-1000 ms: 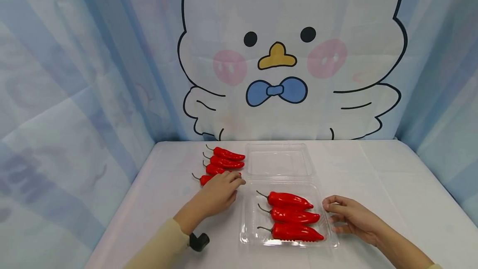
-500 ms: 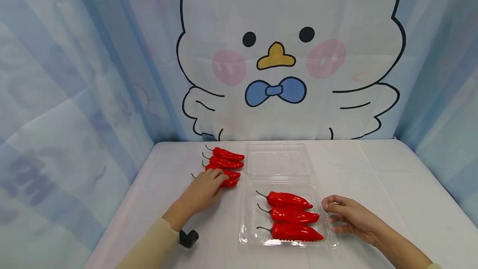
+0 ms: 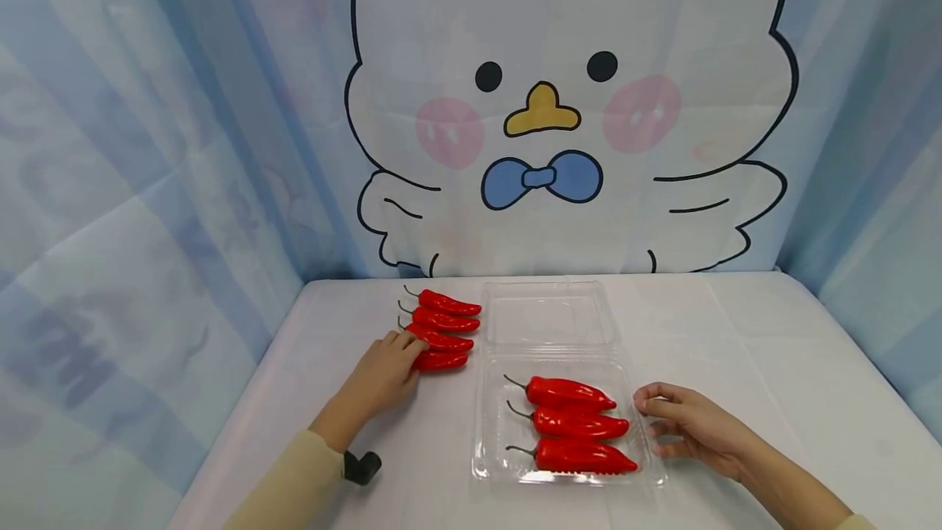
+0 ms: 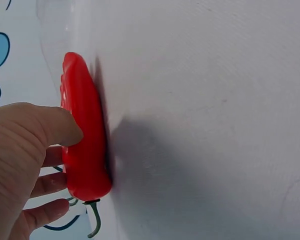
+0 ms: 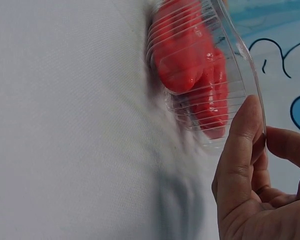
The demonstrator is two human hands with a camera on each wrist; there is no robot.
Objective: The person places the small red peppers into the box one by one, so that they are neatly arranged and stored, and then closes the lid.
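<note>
My left hand [image 3: 381, 372] is at the nearest of several red chili peppers lying in a row left of the container. In the left wrist view my thumb lies over that chili pepper [image 4: 85, 150] and the other fingers are at its far side, so I pinch it near the stem end. It still lies on the table. At the right, my right hand [image 3: 695, 424] pinches the rim of an open clear plastic container [image 3: 489, 432] between thumb and finger. Three red chili peppers [image 3: 577, 424] lie side by side inside its tray, stems pointing left.
The container's clear lid [image 3: 545, 313] lies folded back behind the tray. Beyond my left hand are more red chili peppers [image 3: 445, 322]. White cloth covers the table [image 3: 736, 334], and a curtain [image 3: 545, 235] with a cartoon bird hangs behind it.
My left hand has moved left along the nearest loose chili pepper towards its stem end, uncovering the tips of the row. My right hand has stayed at the container's rim.
</note>
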